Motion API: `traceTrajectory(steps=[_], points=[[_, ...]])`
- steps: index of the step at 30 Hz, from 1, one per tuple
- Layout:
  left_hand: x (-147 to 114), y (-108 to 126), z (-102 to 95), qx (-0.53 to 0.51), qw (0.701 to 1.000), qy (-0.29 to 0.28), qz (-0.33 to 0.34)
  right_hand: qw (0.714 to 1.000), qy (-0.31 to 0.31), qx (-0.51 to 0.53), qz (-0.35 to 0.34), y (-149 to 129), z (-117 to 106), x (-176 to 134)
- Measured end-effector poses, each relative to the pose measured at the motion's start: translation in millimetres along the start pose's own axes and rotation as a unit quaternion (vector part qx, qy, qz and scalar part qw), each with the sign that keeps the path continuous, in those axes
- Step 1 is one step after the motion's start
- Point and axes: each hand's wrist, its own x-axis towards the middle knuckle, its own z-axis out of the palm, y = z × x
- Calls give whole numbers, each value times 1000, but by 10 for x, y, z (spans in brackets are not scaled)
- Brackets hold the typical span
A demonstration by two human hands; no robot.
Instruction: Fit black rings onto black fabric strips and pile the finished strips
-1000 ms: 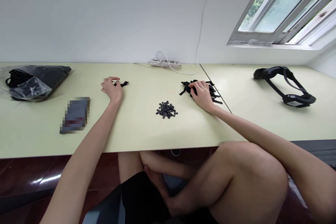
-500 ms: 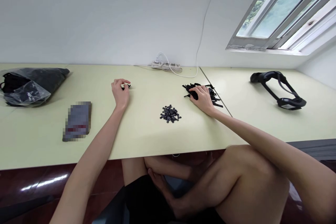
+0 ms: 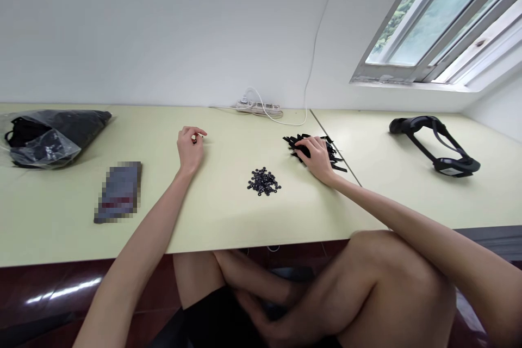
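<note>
My left hand is above the table at left of centre, its fingers curled. A small black piece shows between the thumb and fingers, mostly hidden. My right hand rests on a loose pile of short black strips, with thumb and fingertips closed on some of them; the fingertips are partly lost among the dark strips. Between the hands, nearer the front edge, lies a heap of small black ring-like pieces, which neither hand touches.
A clear plastic bag with black items lies far left, near a blurred-out grey object. At the back is a power strip with a white cable. A black headset sits on the right, past the table seam.
The left hand's forefinger has straightened a little, and less of the small black piece shows. The right hand stays on the strip pile. The view has tilted slightly.
</note>
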Motion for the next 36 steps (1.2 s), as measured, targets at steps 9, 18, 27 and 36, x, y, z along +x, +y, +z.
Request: traceTrajectory(steps=[9,18,27,36], points=[[-3,-40,6,4,1000,0,18,997,69,41,8,5,-9,-11],[-304,341,83,-22,998,-4,51,940,67,296,155,-518,-81,32],[-635,1271,459,-221,901,-373,22,902,-130,401,96,-965,33,93],[-585,1298,642,-273,882,-384,-2,905,-110,399,97,-843,98,62]])
